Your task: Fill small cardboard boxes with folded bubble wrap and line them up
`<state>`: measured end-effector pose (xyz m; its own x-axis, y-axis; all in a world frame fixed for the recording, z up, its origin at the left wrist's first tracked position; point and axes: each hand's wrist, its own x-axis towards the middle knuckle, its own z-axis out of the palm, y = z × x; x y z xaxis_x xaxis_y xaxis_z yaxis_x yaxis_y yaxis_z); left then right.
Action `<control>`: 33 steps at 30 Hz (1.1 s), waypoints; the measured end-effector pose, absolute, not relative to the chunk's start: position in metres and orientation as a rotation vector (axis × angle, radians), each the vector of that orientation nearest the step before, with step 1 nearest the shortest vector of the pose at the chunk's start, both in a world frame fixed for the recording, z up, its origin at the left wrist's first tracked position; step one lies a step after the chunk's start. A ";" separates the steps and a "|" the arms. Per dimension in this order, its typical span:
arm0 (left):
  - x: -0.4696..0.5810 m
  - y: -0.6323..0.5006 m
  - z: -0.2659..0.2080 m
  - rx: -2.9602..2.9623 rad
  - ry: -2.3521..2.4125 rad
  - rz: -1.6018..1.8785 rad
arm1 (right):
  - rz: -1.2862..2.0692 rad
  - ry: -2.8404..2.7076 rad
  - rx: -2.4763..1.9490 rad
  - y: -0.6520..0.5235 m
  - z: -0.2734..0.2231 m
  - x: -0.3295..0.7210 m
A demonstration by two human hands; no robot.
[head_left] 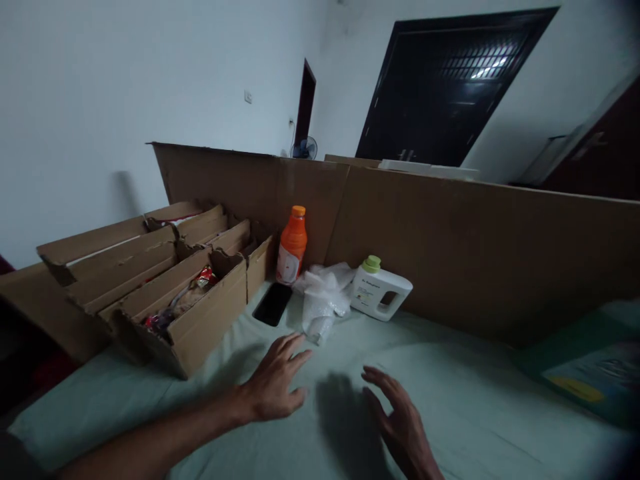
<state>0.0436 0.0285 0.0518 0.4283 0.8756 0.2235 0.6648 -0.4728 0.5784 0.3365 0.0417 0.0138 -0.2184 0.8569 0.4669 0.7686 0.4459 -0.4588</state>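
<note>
My left hand (277, 380) hovers above the pale green cloth with its fingers apart and nothing in it. Just beyond its fingertips lies a crumpled clear bubble-wrap bundle (325, 297). A black phone (273, 304) rests flat to the left of that wrap. My right hand (400, 420), also empty with fingers spread, is over the cloth and casts a shadow to its left. Behind the wrap stands an orange bottle (293, 247) with an orange cap. A white jug (380, 292) with a green cap leans at the wrap's right side.
Cardboard boxes with dividers (210, 323) sit at the left, several wrapped packets (185, 300) inside. A tall cardboard panel (450, 247) runs along the back. At the right edge is a large green labelled container (590, 367), partly cut off.
</note>
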 end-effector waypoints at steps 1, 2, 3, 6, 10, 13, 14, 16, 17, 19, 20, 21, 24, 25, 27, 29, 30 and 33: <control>0.032 0.012 0.046 2.254 1.333 0.694 | 0.100 -2.035 -1.318 0.052 0.028 0.325; 0.022 -0.003 0.039 2.218 1.366 0.690 | 0.031 -2.056 -1.283 0.064 0.043 0.311; 0.014 -0.017 0.033 2.178 1.411 0.690 | -0.025 -2.101 -1.243 0.078 0.058 0.295; -0.005 -0.052 0.012 2.092 1.550 0.704 | -0.184 -2.221 -1.278 0.128 0.094 0.247; -0.023 -0.080 -0.007 2.149 1.624 0.874 | -0.205 -2.290 -1.373 0.184 0.106 0.208; -0.040 -0.090 -0.008 2.188 1.647 1.095 | -0.173 -2.256 -1.364 0.194 0.103 0.208; -0.047 -0.093 -0.006 2.164 1.680 1.176 | -0.167 -2.236 -1.357 0.190 0.103 0.214; -0.060 -0.098 -0.001 2.052 1.783 1.334 | -0.153 -2.197 -1.338 0.175 0.104 0.235; -0.066 -0.100 0.001 1.979 1.837 1.402 | -0.135 -2.191 -1.325 0.166 0.105 0.249; -0.076 -0.103 0.003 1.847 1.921 1.507 | -0.051 -2.147 -1.321 0.145 0.108 0.276; -0.079 -0.104 0.003 1.796 1.948 1.548 | -0.003 -2.129 -1.346 0.136 0.110 0.286; -0.080 -0.104 0.003 1.754 1.967 1.577 | 0.041 -2.120 -1.382 0.129 0.112 0.294; -0.078 -0.103 0.002 1.692 1.960 1.619 | 0.104 -2.203 -1.436 0.118 0.112 0.287; -0.075 -0.103 0.001 1.682 1.946 1.615 | 0.118 -2.264 -1.418 0.117 0.109 0.275; -0.071 -0.104 0.001 1.667 1.926 1.597 | 0.165 -2.414 -1.366 0.115 0.097 0.240; -0.071 -0.107 0.002 1.639 1.936 1.599 | 0.207 -2.575 -1.351 0.108 0.080 0.199; -0.072 -0.109 0.002 1.618 1.953 1.611 | 0.205 -2.642 -1.355 0.102 0.071 0.180; -0.083 -0.114 -0.001 1.528 2.021 1.658 | 0.167 -2.734 -1.377 0.084 0.050 0.150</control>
<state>-0.0831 -0.1143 -0.0012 -0.4861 0.7333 0.4753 0.6094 -0.1054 0.7858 0.1497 0.0841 0.0498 -0.5942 0.8041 0.0191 0.7958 0.5912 -0.1314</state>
